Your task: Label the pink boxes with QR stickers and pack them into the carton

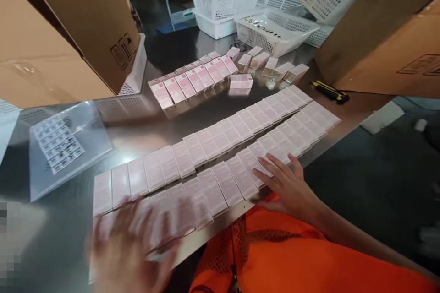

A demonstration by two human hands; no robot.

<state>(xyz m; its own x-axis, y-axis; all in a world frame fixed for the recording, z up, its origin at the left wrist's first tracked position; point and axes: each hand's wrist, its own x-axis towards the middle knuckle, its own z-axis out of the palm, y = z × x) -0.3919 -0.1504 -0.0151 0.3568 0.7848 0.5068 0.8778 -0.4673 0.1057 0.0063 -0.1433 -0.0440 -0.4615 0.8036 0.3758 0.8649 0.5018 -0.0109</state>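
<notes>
Resting flat and open on the pink boxes [220,169], right hand [288,185] — left hand [127,249] blurred, grip unreadable.

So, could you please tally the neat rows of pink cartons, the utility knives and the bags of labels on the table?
Rows of pink cartons: 3
Utility knives: 1
Bags of labels: 1
Total: 5

No legible text; carton [85,13] handling symbols only
</notes>
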